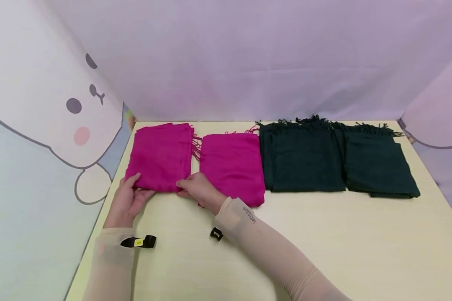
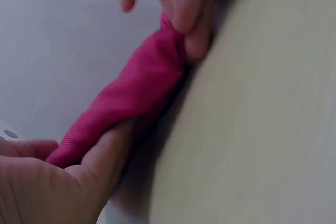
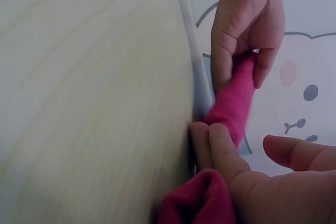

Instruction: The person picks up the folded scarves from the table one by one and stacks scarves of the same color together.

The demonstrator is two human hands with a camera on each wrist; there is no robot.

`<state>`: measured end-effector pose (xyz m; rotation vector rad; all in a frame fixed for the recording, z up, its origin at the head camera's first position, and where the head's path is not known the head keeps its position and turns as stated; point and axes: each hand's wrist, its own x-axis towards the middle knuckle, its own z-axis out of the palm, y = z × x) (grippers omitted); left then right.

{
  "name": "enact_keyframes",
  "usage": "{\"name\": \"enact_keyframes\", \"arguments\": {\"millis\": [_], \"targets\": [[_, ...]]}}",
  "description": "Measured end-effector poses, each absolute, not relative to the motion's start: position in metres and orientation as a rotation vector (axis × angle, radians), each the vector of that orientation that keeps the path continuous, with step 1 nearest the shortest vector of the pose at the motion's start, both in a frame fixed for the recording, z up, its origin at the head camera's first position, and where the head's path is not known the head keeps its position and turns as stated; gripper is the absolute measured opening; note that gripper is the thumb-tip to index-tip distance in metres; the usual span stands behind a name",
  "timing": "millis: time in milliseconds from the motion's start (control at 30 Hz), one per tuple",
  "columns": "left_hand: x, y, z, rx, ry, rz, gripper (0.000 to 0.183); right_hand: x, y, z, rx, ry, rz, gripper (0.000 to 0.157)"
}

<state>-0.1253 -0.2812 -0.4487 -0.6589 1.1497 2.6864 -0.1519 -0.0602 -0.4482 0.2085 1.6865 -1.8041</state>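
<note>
A folded magenta scarf [image 1: 160, 154] with fringe on its right side lies at the table's far left. My left hand [image 1: 127, 200] grips its near left corner; in the right wrist view, that hand [image 3: 249, 30] has the cloth between thumb and fingers. At the near right corner is my right hand [image 1: 201, 188]. Its fingers [image 3: 223, 145] touch the scarf's near edge, while the thumb stands apart from the cloth in both wrist views. The scarf's edge [image 2: 142, 82] looks thick and rounded between the hands.
A second folded magenta scarf [image 1: 231, 167] lies just right, partly behind my right forearm. Two dark green fringed scarves [image 1: 306, 163] [image 1: 378, 163] continue the row. Black strap pieces [image 1: 216, 234] show by the wrists. A pale wall curtain [image 1: 248, 62] backs the table.
</note>
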Motion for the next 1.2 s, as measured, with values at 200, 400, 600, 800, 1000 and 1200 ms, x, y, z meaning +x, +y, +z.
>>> {"name": "enact_keyframes", "arguments": {"millis": [200,400,600,800,1000,1200], "targets": [[-0.128,-0.277,-0.446,-0.61,0.68,2.877,0.065,-0.156,-0.06,-0.455,0.297,1.464,-1.972,0.027],[-0.13,-0.271,-0.44,-0.611,0.556,2.916,0.065,-0.16,-0.067,-0.462,0.346,1.152,-2.137,0.039],[-0.127,-0.272,-0.444,-0.608,0.546,2.912,0.065,-0.165,-0.072,-0.464,0.406,0.95,-2.266,0.03],[-0.119,-0.279,-0.451,-0.597,0.584,2.876,0.067,-0.168,-0.078,-0.462,0.418,0.946,-2.295,0.031],[-0.116,-0.283,-0.454,-0.6,0.718,2.824,0.066,-0.167,-0.084,-0.461,0.435,1.078,-2.293,0.028],[-0.109,-0.29,-0.451,-0.643,1.139,2.693,0.071,-0.161,-0.084,-0.456,0.375,1.374,-2.252,0.03]]}}
